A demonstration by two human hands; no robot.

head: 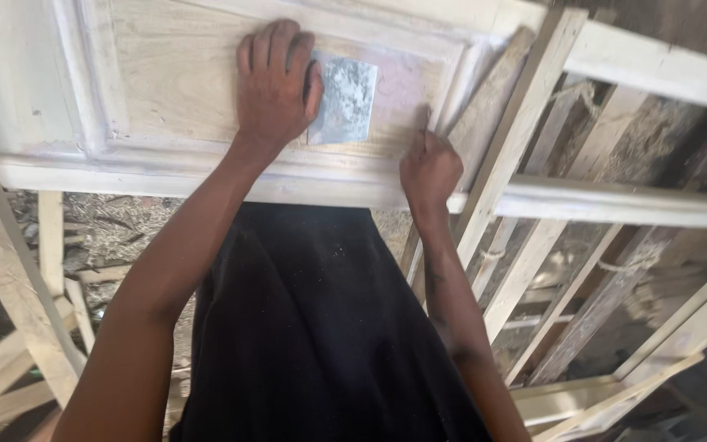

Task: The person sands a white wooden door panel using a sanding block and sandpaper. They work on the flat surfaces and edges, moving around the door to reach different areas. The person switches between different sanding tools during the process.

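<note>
the left hand (274, 82) lies flat on the recessed panel of an unfinished wooden door (165, 90), fingers together and pressed down over the left edge of a grey, worn sheet of sandpaper (345, 98). the sheet sits on the panel just inside the door's raised moulding, near the panel's right corner, with pale dust smeared around it. the right hand (429, 168) rests on the door's lower rail, right of the sandpaper and apart from it; its fingers are curled with one fingertip pointing up against the moulding, holding nothing. this looks like the sanding step, working the panel surface close to the moulding. judging from the pose, the next stroke calls for even downward pressure through the flat fingers, keeping the paper flush so it does not catch the moulding's edge, while the right hand steadies the door. to the right of the door, bare timber frames (583, 270) lean at angles. below the door, the person's dark garment (312, 327) fills the middle, and wood shavings (116, 229) litter the ground left of it.
</note>
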